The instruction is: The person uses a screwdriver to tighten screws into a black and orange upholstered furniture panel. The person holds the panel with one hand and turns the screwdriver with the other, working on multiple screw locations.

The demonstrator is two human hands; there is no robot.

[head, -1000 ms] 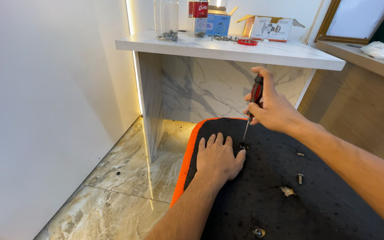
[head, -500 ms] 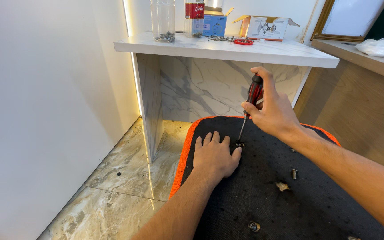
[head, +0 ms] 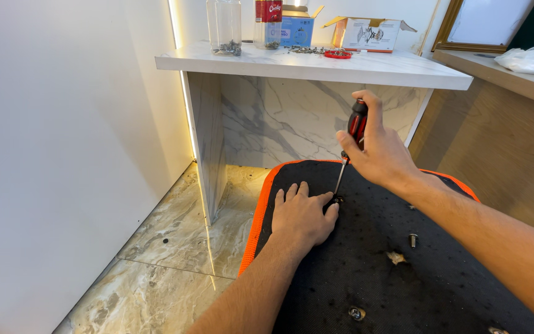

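1. Black padded panel (head: 403, 272) with orange edging lies flat on the marble floor (head: 174, 247), under a white table (head: 316, 65).
2. Right hand (head: 381, 151) is clenched round a red-and-black screwdriver (head: 350, 145), tip planted on a screw (head: 337, 200) in the panel.
3. Left hand (head: 302, 216) lies flat, fingers loose, pinning the panel just beside that screw.
4. Looks like mid-screwing; next it needs steady downward push and a straight shaft so the tip won't slip.
5. Loose bolt (head: 413, 239) sits nearby.
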